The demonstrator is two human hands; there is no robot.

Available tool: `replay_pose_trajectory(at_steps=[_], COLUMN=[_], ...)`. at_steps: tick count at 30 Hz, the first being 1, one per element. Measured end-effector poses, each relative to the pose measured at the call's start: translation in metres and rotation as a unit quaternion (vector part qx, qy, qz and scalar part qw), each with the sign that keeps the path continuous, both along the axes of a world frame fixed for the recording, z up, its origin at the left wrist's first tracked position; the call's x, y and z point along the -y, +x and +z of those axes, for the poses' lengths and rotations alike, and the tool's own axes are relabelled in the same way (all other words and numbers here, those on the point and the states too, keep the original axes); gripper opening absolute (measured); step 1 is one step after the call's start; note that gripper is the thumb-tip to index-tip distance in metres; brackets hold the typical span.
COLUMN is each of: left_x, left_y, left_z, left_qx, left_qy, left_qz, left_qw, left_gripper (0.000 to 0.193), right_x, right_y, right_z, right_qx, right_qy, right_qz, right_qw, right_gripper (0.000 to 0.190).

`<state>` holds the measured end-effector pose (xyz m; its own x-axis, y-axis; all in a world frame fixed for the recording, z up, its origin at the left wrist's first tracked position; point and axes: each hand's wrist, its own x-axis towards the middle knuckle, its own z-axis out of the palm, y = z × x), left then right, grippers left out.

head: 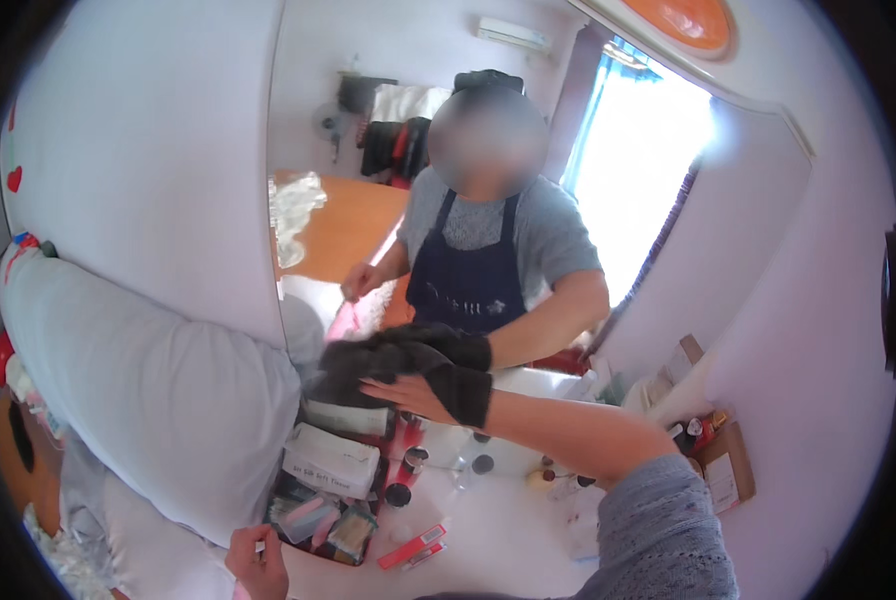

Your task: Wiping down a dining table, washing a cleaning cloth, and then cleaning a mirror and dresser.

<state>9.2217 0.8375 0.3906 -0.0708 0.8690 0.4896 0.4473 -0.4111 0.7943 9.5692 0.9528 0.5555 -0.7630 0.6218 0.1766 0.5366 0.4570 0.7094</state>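
Note:
My right hand (412, 397) is spread over a dark cloth (358, 375) and presses it to the lower part of a large wall mirror (485, 247). Part of the cloth hangs over my wrist. The mirror doubles the cloth and arm. At the bottom left, my left hand (259, 562) is closed, with a small pale bit between the fingers. A pink item (242, 591) shows below it, mostly out of the picture. The reflection shows something pink hanging from that hand, probably a cloth.
On the white tabletop (485, 547) a dark tray (354, 561) holds a tissue pack (331, 459) and cotton swabs (352, 534). Several bottles (410, 465) and red boxes (412, 547) stand or lie beside it. A grey-white covered bulk (155, 382) borders the left. A cardboard box (729, 469) stands right.

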Motion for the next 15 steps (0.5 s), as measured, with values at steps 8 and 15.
replay_pose_trajectory(at_steps=[8, 15], left_x=[0.028, 0.024], left_y=[-0.002, 0.045], left_z=[-0.013, -0.007], left_qx=[-0.036, -0.002], left_qy=[-0.013, -0.007], left_qz=[0.032, -0.016], left_qw=[0.999, 1.000], left_gripper=[0.003, 0.004], right_x=[0.066, 0.047], right_y=[0.119, 0.070], right_z=[0.194, 0.206], right_qx=[-0.102, -0.124], right_qy=[0.220, 0.501], right_qz=[-0.007, -0.206], right_qw=[0.970, 0.831], right_gripper=[0.060, 0.052])
